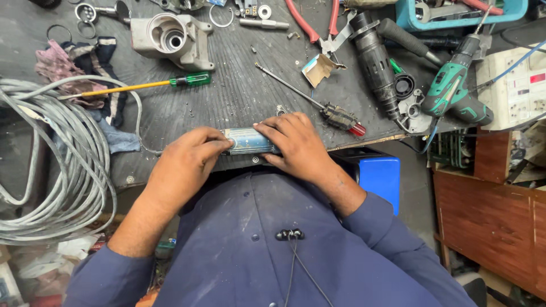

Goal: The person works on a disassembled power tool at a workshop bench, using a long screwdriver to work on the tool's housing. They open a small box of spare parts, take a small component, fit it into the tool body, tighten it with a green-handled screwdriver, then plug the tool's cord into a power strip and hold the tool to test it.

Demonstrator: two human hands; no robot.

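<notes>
Holds a short blue-grey metal cylinder (248, 141) sideways at the near edge of the dark workbench (239, 91), just in front of the chest. Closes the left hand (185, 165) around its left end, fingers wrapped over the top and thumb tucked underneath; clamps the right hand (298, 145) over its right end, fingers curled down on it. Leaves only the middle band of the cylinder showing between the two grips.

Looks like a two-handed hold on the part against the bench edge (twisting, pulling or pressing cannot be told from one look). Calls, for any further move, for firm opposed grips and a steady seat on the edge, since the round body can roll.

Lies within reach beyond the hands: a red-handled screwdriver (341, 118) just right of the right hand, a green-handled screwdriver (190, 80) further back, a grey cast housing (170, 37) behind that. Sits at far right a green cordless drill (455, 91); hangs at left a coil of grey cable (51, 165).
</notes>
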